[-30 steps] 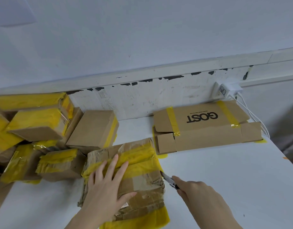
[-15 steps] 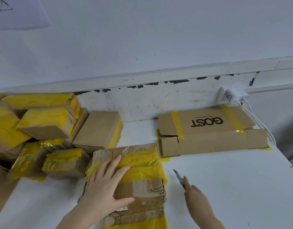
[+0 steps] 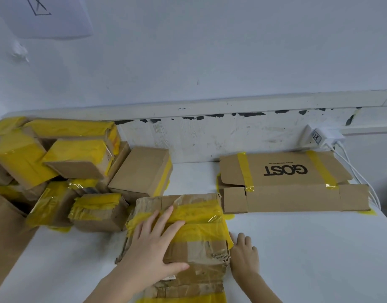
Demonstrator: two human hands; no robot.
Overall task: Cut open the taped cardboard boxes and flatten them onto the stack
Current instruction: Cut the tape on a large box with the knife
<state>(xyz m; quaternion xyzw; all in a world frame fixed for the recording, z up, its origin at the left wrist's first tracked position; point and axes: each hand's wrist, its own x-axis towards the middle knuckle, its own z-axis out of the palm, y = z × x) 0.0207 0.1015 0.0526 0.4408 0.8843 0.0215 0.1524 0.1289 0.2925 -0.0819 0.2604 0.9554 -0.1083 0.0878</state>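
Head view: my left hand (image 3: 154,243) presses spread fingers on the crumpled, soft-walled box (image 3: 181,243); right hand (image 3: 245,251) lies flat beside it, so I would grip the side edges.

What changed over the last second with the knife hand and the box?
The right hand pulled back from the worn taped box's right edge, then returned to it; the knife blade, visible earlier, no longer shows, and whether the fingers hold it cannot be told. The left hand stays pressed flat on the box. The flattened GOST box and the pile of taped boxes have not moved.
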